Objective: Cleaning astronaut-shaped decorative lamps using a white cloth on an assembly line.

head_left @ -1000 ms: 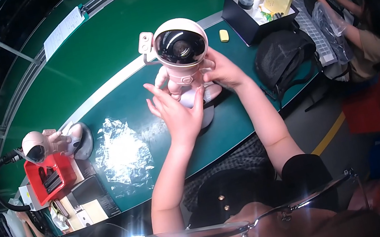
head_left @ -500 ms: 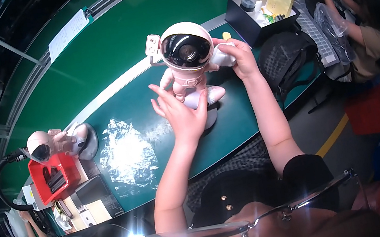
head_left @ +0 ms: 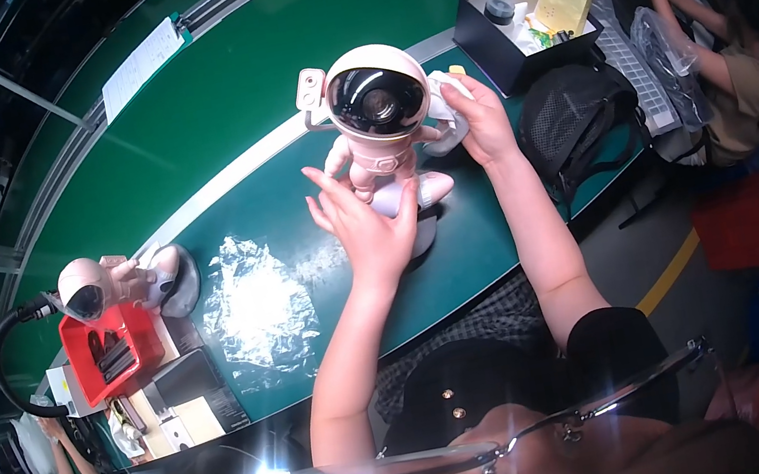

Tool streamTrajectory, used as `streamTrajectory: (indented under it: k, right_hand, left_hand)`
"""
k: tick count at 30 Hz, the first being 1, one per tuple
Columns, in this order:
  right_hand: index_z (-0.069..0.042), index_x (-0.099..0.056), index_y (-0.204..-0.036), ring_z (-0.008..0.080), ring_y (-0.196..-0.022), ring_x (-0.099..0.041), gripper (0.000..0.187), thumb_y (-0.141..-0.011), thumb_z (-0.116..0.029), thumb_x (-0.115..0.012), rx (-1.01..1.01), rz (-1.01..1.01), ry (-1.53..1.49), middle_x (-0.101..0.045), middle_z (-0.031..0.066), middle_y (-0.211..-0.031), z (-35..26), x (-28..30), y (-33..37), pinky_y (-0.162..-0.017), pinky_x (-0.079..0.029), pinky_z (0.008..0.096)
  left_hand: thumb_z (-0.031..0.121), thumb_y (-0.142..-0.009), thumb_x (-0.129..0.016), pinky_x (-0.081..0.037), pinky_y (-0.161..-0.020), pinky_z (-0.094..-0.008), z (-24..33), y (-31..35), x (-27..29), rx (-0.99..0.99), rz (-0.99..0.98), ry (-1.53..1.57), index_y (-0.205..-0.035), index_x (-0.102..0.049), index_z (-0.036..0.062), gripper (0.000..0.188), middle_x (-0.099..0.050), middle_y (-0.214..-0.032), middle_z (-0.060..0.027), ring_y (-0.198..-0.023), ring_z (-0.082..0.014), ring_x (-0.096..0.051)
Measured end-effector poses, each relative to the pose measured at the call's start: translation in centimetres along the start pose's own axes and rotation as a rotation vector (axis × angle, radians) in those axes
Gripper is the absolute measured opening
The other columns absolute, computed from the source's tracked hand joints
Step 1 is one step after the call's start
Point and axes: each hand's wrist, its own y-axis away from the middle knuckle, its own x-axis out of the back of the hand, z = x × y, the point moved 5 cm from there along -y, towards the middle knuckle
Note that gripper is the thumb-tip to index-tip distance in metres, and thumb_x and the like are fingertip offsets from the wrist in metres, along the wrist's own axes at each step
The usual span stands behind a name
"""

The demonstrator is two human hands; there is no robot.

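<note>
A pink-and-white astronaut figurine [head_left: 379, 151] with a glossy black visor stands upright on a rocket-shaped piece and dark base, in front of me on the green table. My left hand [head_left: 373, 235] is at its lower front, fingers spread and open, the thumb against the rocket part. Whether the other fingers touch the legs I cannot tell. Beside the figurine's head, on its right, my right hand [head_left: 485, 122] is closed on a crumpled white cloth [head_left: 450, 128]. The cloth lies close to the helmet's side and the raised arm; contact is hard to make out.
A second astronaut figurine [head_left: 89, 288] stands far left by a red bin [head_left: 111, 374] of dark parts. Crumpled clear plastic [head_left: 255, 310] lies on the table. A black box [head_left: 506, 62] and black backpack [head_left: 577, 121] sit at right. Co-workers are at both sides.
My right hand has shifted the white cloth slightly along the helmet's right side, and more of the cloth hangs below the fingers. The left hand keeps its place at the figurine.
</note>
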Motion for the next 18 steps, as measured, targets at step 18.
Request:
streamTrajectory:
  k: [18]
  right_hand:
    - [-0.003,-0.065,-0.093,0.0334,-0.083,-0.057,0.025,-0.072,0.002,-0.052,0.703,0.308,1.724,-0.056,0.0148,-0.095,-16.1,4.7,-8.5,-0.075,-0.047,0.0376]
  left_hand:
    - [0.03,-0.061,-0.079,-0.024,-0.099,-0.0449,-1.9,-1.0,0.3,0.13,0.018,0.517,-0.128,-0.024,-0.0055,0.093,-0.052,-0.112,-0.0192,-0.11,-0.0317,-0.045]
